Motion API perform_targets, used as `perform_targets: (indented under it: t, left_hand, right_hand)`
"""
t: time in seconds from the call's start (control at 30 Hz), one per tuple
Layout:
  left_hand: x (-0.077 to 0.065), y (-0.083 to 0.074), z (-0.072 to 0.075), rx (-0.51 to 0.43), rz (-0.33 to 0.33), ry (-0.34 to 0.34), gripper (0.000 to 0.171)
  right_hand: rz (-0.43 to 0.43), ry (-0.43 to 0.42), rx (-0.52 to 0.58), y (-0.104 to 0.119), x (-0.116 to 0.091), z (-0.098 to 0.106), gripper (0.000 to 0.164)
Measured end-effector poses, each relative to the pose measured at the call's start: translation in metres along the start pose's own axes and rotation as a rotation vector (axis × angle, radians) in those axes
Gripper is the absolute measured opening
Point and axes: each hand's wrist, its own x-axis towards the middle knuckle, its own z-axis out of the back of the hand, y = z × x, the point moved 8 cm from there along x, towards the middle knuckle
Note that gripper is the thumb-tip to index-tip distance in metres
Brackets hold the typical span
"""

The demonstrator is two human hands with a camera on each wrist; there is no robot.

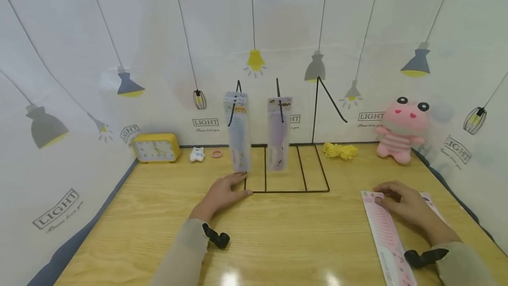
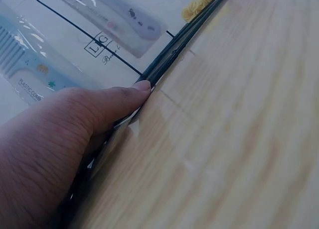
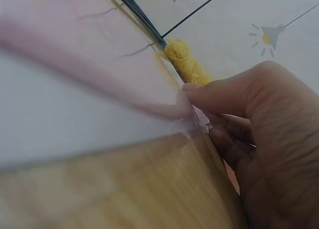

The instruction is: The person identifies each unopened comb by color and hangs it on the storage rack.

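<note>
My left hand point(image 1: 224, 193) rests on the front left corner of a black wire rack point(image 1: 291, 192), its thumb along the front bar. Packaged blue combs point(image 1: 238, 136) hang from the rack's left hook, and a packaged purple comb point(image 1: 278, 138) from the middle one. A third hook point(image 1: 332, 99) juts out at the right. Over on the right, my right hand point(image 1: 409, 204) pinches the top end of a packaged pink comb point(image 1: 382, 228) between thumb and fingers. Another pack point(image 1: 434, 206) shows partly behind that hand. Up close in the right wrist view, the pink pack point(image 3: 89, 59) is blurred.
Along the back of the wooden table stand a yellow clock point(image 1: 156, 148), a small white figure point(image 1: 196, 154), a pink ring point(image 1: 216, 154), a bundle of yellow cord point(image 1: 340, 151) and a pink plush toy point(image 1: 401, 133). A lamp-printed cloth point(image 1: 285, 21) encloses the table.
</note>
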Motion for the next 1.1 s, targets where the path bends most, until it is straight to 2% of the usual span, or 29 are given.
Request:
perform_targets:
  t: [0.13, 0.27, 0.4, 0.53, 0.63, 0.73, 0.83, 1.03, 1.1]
  left_hand:
    - [0.000, -0.001, 0.000, -0.006, 0.004, 0.014, 0.071]
    - [-0.002, -0.001, 0.000, -0.013, 0.011, 0.015, 0.072]
    - [-0.002, 0.001, -0.002, -0.007, 0.015, 0.018, 0.072]
    - [0.000, 0.001, -0.006, -0.006, 0.013, 0.023, 0.072]
    - [0.001, 0.000, -0.006, -0.002, 0.012, 0.025, 0.072]
    - [0.000, 0.000, -0.003, -0.006, 0.011, 0.021, 0.071]
    - [-0.002, 0.002, 0.002, -0.012, 0.014, 0.014, 0.071]
    - [-0.001, 0.000, 0.003, -0.023, 0.001, 0.008, 0.071]
    - [-0.001, -0.002, 0.000, -0.036, -0.009, 0.014, 0.071]
  right_hand:
    - [0.036, -0.016, -0.023, 0.005, 0.001, 0.002, 0.031]
    - [0.037, -0.004, -0.053, 0.006, 0.002, -0.001, 0.031]
    - [0.001, 0.018, -0.052, 0.003, 0.001, -0.004, 0.031]
    - [-0.074, 0.031, -0.017, -0.004, -0.004, -0.004, 0.033]
    - [-0.114, 0.020, -0.005, -0.008, -0.007, -0.003, 0.035]
    - [-0.109, -0.017, 0.026, -0.010, -0.003, -0.001, 0.032]
    - [-0.121, -0.057, 0.104, -0.012, 0.003, 0.001, 0.033]
    - [-0.280, -0.059, 0.443, -0.008, 0.009, 0.006, 0.055]
    - [-0.304, -0.071, 0.548, 0.002, 0.009, 0.012, 0.053]
